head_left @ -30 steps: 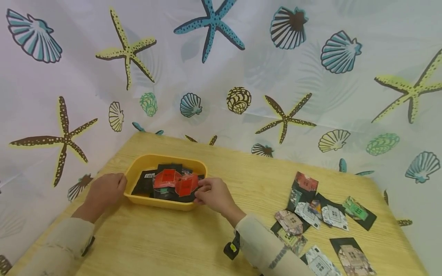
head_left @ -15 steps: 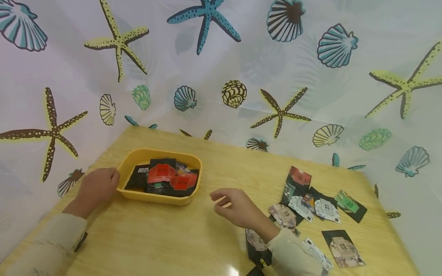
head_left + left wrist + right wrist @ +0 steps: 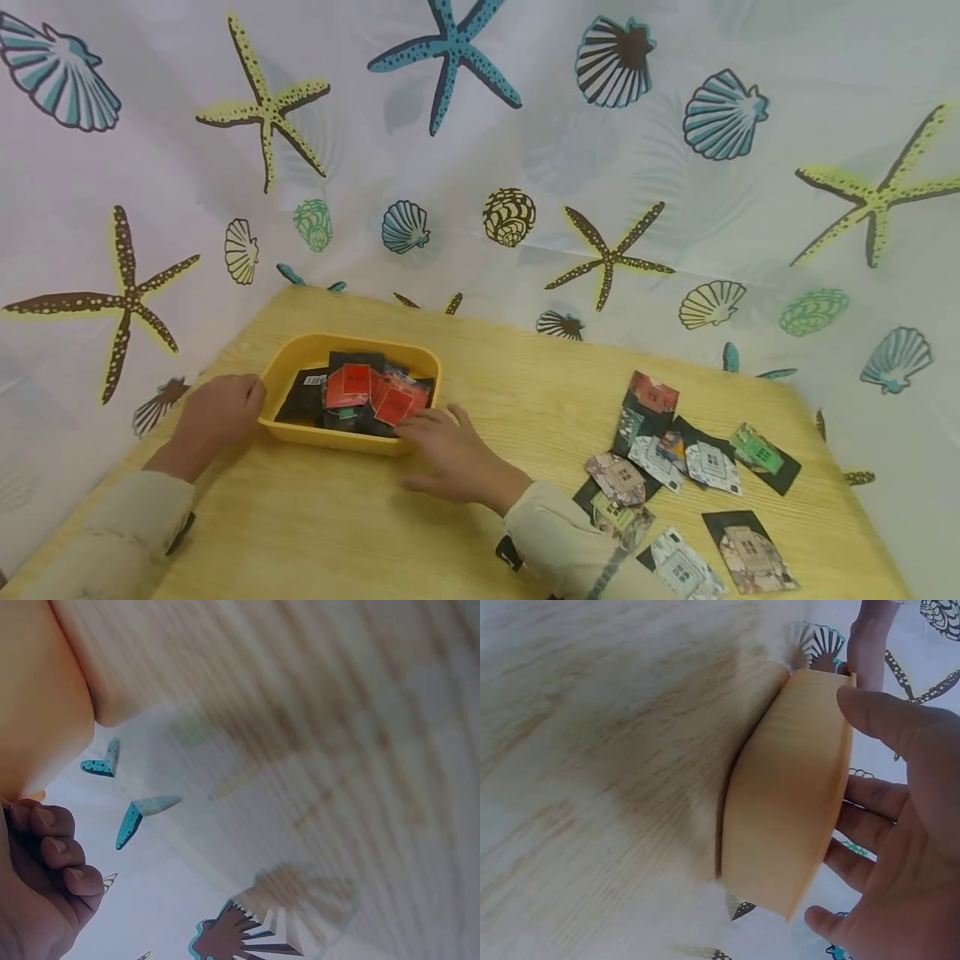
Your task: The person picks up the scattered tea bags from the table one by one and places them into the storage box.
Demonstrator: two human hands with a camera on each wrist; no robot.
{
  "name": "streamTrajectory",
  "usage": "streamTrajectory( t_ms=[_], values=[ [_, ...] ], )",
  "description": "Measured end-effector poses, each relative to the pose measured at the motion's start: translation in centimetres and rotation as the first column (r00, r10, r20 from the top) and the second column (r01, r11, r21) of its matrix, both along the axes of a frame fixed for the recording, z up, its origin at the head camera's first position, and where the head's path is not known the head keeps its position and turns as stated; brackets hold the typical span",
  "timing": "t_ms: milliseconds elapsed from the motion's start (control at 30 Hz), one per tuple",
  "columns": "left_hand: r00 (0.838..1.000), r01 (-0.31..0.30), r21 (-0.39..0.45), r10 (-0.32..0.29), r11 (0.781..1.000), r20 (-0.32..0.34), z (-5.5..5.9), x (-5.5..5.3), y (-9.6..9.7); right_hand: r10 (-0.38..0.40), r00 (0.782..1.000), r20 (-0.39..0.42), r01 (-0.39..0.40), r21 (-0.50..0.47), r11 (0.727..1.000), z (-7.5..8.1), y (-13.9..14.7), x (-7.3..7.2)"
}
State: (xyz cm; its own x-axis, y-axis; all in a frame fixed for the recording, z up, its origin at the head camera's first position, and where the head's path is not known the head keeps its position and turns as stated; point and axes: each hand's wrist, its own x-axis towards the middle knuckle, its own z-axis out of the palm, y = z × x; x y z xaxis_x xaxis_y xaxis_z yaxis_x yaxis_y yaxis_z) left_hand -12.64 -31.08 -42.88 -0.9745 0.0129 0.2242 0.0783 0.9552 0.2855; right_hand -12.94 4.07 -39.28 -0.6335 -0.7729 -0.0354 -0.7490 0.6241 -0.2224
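The red labels on the two red packets in your yellow tray (image 3: 333,438) carry dark marks, but they are too small for you to read. Left of these, inside the tray, a black packet (image 3: 302,407) shows a small white barcode sticker. Right of the tray, the loose packets have printed panels with dark, window-like squares; their lettering is too small to make out.

Your tray's long axis runs from left to right, its right end slightly nearer you. Inside its right half, the front red packet (image 3: 397,402) slants, its label's top leaning right; the back red packet (image 3: 347,385) sits almost square to the tray.

Your left hand (image 3: 221,408) is curled at the tray's left end, gripping the rim; its thumb is hidden. Your right hand (image 3: 457,458) is spread at the tray's right end, fingers slightly bent, reaching over the rim beside the front red packet. You can't tell whether they touch it.

Well right of the tray, the green-panelled packet (image 3: 760,452) slants down to the right, and the brown-panelled packet (image 3: 750,552) lies nearer you at a similar slant. The pink-patterned packet (image 3: 615,477) overlaps its neighbours in the pile on that side.
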Motion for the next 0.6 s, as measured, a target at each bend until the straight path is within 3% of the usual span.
streamTrajectory(
  t_ms=[100, 233, 367, 467, 567, 600],
  values=[
    [1.0, 0.004, 0.007, -0.004, 1.0, 0.002, 0.1, 0.1, -0.1, 0.012, 1.0, -0.01, -0.012, -0.026, 1.0, 0.3, 0.2, 0.3],
    [1.0, 0.016, 0.004, -0.016, 1.0, -0.017, -0.2, 0.2, -0.2, 0.089, 0.996, 0.016, -0.088, -0.05, 0.995, 1.9, 3.1, 1.7],
    [0.999, 0.01, -0.017, -0.011, 1.0, -0.042, -0.2, 0.2, -0.5, 0.146, 0.975, 0.165, -0.147, -0.006, 0.989, 2.8, 7.8, 3.7],
    [0.999, -0.001, -0.014, 0.0, 1.0, -0.036, -0.1, 0.3, -0.5, 0.217, 0.95, 0.225, -0.22, -0.012, 0.975, 1.8, 11.1, 5.0],
    [1.0, 0.003, -0.007, -0.003, 1.0, -0.02, -0.3, 0.2, -0.4, 0.373, 0.92, 0.12, -0.353, -0.156, 0.922, -1.0, 13.9, 6.1],
    [1.0, 0.006, -0.003, -0.006, 1.0, -0.014, -0.3, 0.1, -0.3, 0.401, 0.915, 0.05, -0.385, -0.191, 0.903, -2.0, 14.6, 6.5]
  ],
)
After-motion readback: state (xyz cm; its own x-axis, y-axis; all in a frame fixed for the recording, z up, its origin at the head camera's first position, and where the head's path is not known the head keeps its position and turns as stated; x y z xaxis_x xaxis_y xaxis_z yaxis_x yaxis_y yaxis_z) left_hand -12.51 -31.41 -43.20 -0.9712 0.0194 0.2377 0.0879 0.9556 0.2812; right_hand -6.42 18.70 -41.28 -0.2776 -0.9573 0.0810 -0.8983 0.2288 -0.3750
